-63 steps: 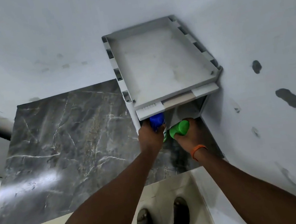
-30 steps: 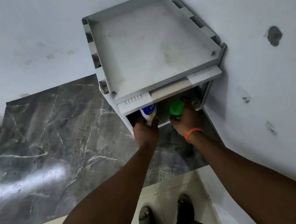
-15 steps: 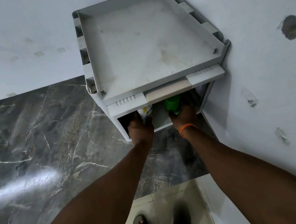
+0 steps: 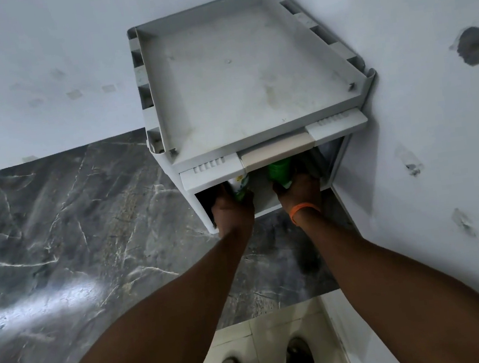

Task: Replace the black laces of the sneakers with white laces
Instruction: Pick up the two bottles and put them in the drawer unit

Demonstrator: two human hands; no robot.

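Grey plastic fills the upper middle of my frame: a storage cabinet (image 4: 243, 83) pushed into the corner of a white wall (image 4: 438, 124), its flat, rimmed top scuffed and dusty. A beige strip (image 4: 276, 149) runs along the front edge just under that top, and below it the front compartment stands open.

Both hands reach into that opening. My left hand (image 4: 231, 211) grips a white bottle (image 4: 240, 185) with green print at the left side of the compartment, fingers wrapped around its lower part. My right hand (image 4: 299, 190) grasps a green bottle (image 4: 280, 173) near the middle of the opening, just under the beige strip. An orange band (image 4: 302, 209) sits on the right wrist. The two bottles are near each other but apart.

Dark veined marble floor (image 4: 69, 219) spreads across the left of the frame, with pale tile at the bottom, where two feet in dark footwear (image 4: 300, 360) show. A dark patch (image 4: 471, 45) marks the wall at upper right.

Where the sneakers and their laces are, I cannot tell from this view.
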